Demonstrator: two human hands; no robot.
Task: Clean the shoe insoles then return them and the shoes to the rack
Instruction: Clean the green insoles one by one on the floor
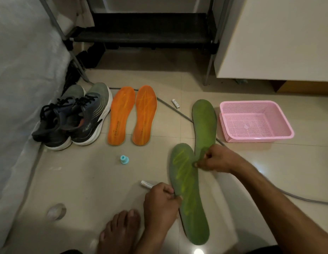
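Two green insoles lie on the tiled floor: the near one (189, 195) carries yellow-green streaks, the far one (204, 123) lies beside the pink basket. My left hand (159, 204) grips the near insole's left edge and also holds a white marker-like tube (146, 184). My right hand (216, 159) pinches where the two green insoles meet. Two orange insoles (132, 114) lie side by side further back. A pair of grey sneakers (73, 116) stands to their left. The black shoe rack (146, 32) stands at the back.
A pink plastic basket (255, 139) sits at the right. A small teal cap (124, 159) and a white tube (176, 104) lie on the floor. A grey cable (178, 111) crosses behind the insoles. My bare foot (121, 230) is near the bottom. Covered furniture borders the left, a white cabinet the right.
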